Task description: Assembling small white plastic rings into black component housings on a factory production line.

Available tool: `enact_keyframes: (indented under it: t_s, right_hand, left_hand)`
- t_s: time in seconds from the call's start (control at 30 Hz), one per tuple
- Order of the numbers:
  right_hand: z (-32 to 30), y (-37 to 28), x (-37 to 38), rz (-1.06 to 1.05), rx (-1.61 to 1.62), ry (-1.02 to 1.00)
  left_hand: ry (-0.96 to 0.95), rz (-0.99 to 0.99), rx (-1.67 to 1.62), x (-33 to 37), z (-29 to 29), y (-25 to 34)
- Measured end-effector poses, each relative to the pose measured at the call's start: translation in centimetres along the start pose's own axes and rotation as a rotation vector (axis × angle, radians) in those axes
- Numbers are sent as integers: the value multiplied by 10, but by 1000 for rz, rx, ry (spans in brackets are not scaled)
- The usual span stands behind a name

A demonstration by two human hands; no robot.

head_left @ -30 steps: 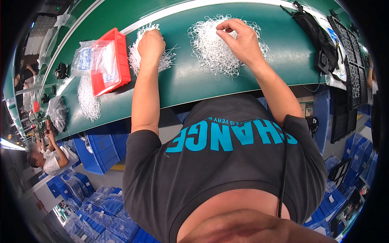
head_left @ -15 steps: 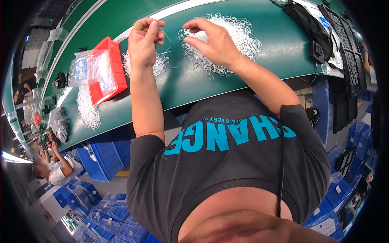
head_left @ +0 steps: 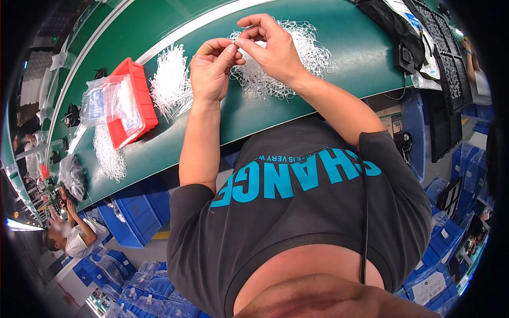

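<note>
Above the green bench my left hand (head_left: 212,71) and my right hand (head_left: 275,53) meet, fingertips together. My left thumb and index finger pinch a thin white plastic tie (head_left: 234,42), of which only a tiny bit shows. The right thumb and fingers close on the same spot. Beneath and behind my right hand spreads a pile of white looped ties (head_left: 313,53). Just left of my left hand lies a second pile of white ties (head_left: 170,79), most of them straighter and pointing many ways.
A red bin (head_left: 140,100) holding a clear plastic bag (head_left: 119,103) stands left of the piles, with more white ties (head_left: 108,153) beyond it. A black bag (head_left: 389,26) lies at the right. Blue crates (head_left: 135,214) sit below the bench. Another person (head_left: 79,233) works at far left.
My left hand has moved right with the tie, uncovering the straighter pile. My right hand has come slightly left, and its fingertips now meet those of the left.
</note>
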State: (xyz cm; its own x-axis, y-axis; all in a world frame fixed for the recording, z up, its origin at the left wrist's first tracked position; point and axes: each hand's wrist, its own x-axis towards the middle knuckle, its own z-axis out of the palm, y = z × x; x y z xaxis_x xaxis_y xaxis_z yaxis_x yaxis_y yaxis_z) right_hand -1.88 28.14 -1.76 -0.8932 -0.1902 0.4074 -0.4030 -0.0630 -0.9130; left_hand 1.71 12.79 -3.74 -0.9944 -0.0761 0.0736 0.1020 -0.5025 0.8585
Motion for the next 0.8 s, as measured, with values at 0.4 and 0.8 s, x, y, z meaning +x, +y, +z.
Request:
enact_keyframes:
  t_s: [0.4, 0.8]
  right_hand:
    - [-4, 2, -3, -111, -234, -138]
    - [-6, 5, -2, -99, -176, -108]
  left_hand:
    - [32, 80, 5, 2, -4, -5]
    - [16, 63, 195, 1, -1, -8]
